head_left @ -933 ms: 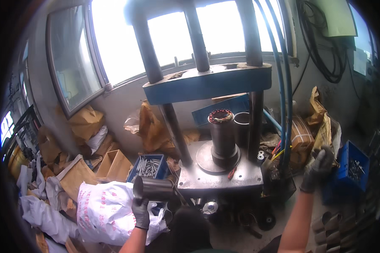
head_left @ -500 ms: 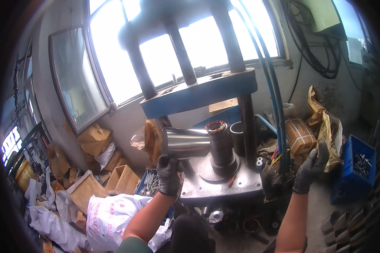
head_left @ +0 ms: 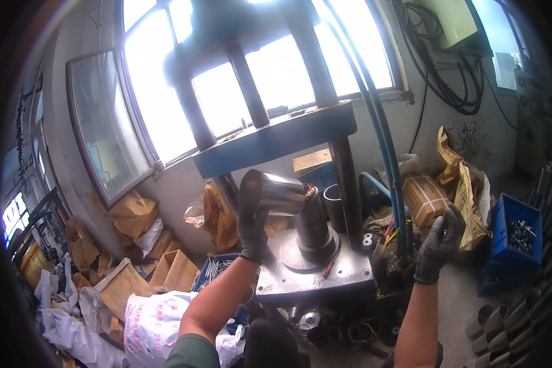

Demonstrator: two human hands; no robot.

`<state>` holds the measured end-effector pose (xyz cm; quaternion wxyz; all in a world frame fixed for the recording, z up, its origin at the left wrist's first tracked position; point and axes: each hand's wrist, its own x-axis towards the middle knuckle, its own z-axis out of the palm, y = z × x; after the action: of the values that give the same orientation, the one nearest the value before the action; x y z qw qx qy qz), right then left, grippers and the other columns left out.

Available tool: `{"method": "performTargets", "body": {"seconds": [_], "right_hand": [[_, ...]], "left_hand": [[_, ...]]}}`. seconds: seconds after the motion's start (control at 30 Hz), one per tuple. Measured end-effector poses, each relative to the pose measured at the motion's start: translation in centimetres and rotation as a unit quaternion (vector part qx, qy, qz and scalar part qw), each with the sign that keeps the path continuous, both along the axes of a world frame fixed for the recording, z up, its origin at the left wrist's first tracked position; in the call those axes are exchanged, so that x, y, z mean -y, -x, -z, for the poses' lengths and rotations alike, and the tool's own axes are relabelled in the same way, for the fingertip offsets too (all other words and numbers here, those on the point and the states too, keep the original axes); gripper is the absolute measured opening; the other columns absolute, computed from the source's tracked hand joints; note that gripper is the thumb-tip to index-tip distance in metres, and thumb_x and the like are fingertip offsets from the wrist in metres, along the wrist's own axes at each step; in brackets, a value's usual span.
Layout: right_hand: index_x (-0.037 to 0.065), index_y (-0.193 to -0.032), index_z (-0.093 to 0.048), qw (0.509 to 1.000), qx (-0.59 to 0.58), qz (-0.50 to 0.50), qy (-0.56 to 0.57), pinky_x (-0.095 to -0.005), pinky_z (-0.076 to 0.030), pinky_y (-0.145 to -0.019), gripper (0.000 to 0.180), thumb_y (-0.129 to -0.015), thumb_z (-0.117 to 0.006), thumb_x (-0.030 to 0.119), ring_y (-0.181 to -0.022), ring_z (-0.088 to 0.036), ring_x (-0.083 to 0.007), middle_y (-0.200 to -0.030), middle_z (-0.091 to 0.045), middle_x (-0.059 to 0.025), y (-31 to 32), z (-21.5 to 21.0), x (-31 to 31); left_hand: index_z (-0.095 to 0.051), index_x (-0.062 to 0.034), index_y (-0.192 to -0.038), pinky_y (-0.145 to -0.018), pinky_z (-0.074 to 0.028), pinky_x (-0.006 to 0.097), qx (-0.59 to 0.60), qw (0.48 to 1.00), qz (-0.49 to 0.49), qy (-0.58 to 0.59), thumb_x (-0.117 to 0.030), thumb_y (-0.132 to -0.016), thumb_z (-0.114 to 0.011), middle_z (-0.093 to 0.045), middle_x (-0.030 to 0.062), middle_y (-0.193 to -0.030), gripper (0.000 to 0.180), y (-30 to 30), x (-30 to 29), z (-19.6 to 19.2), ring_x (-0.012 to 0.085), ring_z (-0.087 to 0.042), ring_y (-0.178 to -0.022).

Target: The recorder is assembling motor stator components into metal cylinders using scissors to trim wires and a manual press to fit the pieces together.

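Note:
My left hand [head_left: 251, 230], in a dark work glove, grips a shiny steel cylinder [head_left: 283, 195] near its left end. That cylinder is held tilted, its right end beside a ring of wound wire [head_left: 310, 191] with reddish and pale strands. The ring sits at the top of a dark stepped post [head_left: 316, 228], which stands on a round base on a metal plate [head_left: 276, 279] of a press. A red-handled tool [head_left: 329, 268] lies beside the post. My right hand [head_left: 438, 245], also gloved, is raised right of the press, open and holding nothing.
The blue crossbeam [head_left: 276, 138] and columns of the press rise over the plate. Hoses [head_left: 383, 135] run down its right side. Blue crates of metal parts [head_left: 518, 233] stand at right. Cardboard, a wooden box [head_left: 176, 270] and white sacks [head_left: 156, 322] lie at left.
My left hand has moved up, lifting the cylinder's left end, so it now slants down toward the wire ring. My right hand stays raised and empty. The view has shifted slightly.

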<state>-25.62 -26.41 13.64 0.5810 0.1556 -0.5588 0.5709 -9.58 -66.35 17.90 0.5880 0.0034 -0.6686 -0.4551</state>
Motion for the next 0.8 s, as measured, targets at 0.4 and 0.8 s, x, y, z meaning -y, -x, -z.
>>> {"method": "performTargets", "body": {"seconds": [0.4, 0.8], "right_hand": [[0.002, -0.085, -0.058, 0.991, 0.056, -0.103, 0.056, -0.0364, -0.047, -0.100, 0.012, -0.091, -0.067, -0.002, -0.118, -0.060, -0.0254, -0.129, -0.063, -0.0144, -1.1, -0.1, -0.3], [-0.002, -0.088, -0.061, 0.973, 0.138, -0.160, -0.095, -0.0354, -0.050, -0.096, 0.009, -0.081, -0.065, -0.006, -0.103, -0.066, -0.0238, -0.109, -0.068, -0.0131, -2.2, -2.3, -3.9]], "left_hand": [[-0.055, -0.0020, -0.139, -0.099, -0.044, 0.029, 0.141, 0.986, 0.001, 0.086, -0.002, -0.090, -0.069, -0.061, 0.0023, -0.127, 0.051, 3.3, -0.8, -5.6, 0.0105, -0.054, -0.117], [-0.067, 0.0029, -0.117, -0.085, -0.050, 0.034, 0.328, 0.929, -0.046, 0.166, -0.025, -0.091, -0.067, -0.070, 0.0108, -0.096, 0.038, 8.6, 1.8, -13.0, 0.0203, -0.065, -0.090]]}}
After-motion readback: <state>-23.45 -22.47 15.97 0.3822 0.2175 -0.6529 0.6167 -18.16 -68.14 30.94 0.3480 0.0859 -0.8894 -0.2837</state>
